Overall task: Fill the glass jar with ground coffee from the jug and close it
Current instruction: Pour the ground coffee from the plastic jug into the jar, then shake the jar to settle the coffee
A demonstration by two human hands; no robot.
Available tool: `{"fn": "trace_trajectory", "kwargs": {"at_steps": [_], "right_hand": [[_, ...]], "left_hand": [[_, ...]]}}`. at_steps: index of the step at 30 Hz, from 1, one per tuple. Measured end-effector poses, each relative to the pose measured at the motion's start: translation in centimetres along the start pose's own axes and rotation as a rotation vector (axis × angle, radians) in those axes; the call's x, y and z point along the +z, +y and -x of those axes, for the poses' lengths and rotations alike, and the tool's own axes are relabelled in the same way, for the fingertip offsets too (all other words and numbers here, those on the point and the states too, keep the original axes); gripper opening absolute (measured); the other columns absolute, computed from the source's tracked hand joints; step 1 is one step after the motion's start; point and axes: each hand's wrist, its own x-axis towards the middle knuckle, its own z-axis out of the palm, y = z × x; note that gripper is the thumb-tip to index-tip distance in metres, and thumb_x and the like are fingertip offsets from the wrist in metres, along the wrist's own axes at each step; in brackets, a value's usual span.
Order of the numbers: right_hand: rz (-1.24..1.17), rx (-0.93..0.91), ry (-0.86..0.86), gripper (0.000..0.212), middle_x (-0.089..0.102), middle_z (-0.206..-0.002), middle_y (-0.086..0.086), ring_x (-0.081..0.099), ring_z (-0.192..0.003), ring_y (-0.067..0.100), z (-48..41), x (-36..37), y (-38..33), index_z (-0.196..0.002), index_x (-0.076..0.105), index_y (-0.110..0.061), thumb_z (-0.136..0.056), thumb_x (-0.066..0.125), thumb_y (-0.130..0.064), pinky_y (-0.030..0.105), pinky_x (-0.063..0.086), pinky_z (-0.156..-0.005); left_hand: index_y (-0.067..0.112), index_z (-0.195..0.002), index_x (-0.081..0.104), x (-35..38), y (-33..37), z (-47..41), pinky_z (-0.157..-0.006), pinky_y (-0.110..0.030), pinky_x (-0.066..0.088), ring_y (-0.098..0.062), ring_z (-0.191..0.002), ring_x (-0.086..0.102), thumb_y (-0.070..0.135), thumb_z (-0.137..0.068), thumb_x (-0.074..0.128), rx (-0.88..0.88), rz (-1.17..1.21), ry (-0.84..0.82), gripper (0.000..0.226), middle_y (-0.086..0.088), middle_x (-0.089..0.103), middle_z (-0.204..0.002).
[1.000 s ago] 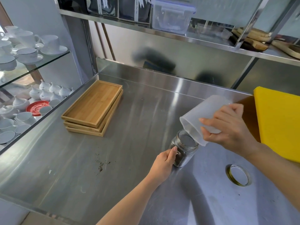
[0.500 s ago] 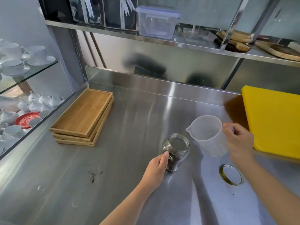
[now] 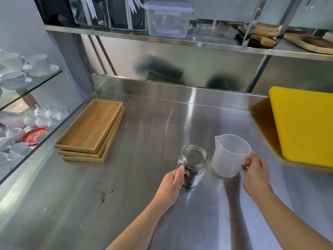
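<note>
Pouring looks finished, judging by how things stand: the glass jar (image 3: pixel 193 167) sits upright on the steel counter (image 3: pixel 147 145) with dark ground coffee showing through its lower wall, and its mouth is open, with no lid on it. How high the coffee reaches is hard to tell through the glass, though the neck looks clear. Just right of the jar, not quite touching it, the translucent plastic jug (image 3: pixel 229 156) stands upright, spout toward the back of the counter; it appears empty, with no dark contents visible through its wall. The left hand (image 3: pixel 172 184) wraps the jar's near left side, thumb lying up against the glass, fingers curled round it in a steadying hold. The right hand (image 3: pixel 255 173) closes round the jug's handle on the side away from the jar, fingertips pinching it. No lid is in view anywhere around the jar, so closing is what remains. Left of the jar, nearer the front edge, a few spilled grounds (image 3: pixel 103 193) dot the steel; farther left lies a stack of wooden trays (image 3: pixel 91 129).
</note>
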Motion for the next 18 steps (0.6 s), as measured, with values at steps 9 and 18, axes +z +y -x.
{"fn": "trace_trajectory", "kwargs": {"at_steps": [9,18], "right_hand": [[0.065,-0.011,-0.09,0.017,0.06,-0.094,-0.005,0.051,-0.102,0.023,0.1,-1.4,1.1,-0.088,0.061,-0.033,-0.095,0.048,-0.024,0.042,0.04,-0.088],[0.282,-0.388,-0.066,0.014,0.056,-0.106,0.006,0.051,-0.096,0.019,0.8,-1.0,-2.9,-0.106,0.055,-0.02,-0.094,0.052,-0.026,0.024,0.043,-0.077]], "left_hand": [[0.013,-0.058,0.036,-0.1,-0.4,-0.2,-0.053,-0.015,0.029,-0.01,-0.056,0.031,0.038,-0.099,0.032,0.012,-0.008,0.006,0.049,0.005,0.036,-0.055],[0.011,-0.055,0.037,-0.1,-1.1,-0.6,-0.053,-0.017,0.028,-0.013,-0.059,0.032,0.053,-0.086,0.03,0.019,0.004,-0.001,0.052,0.001,0.037,-0.057]]}}
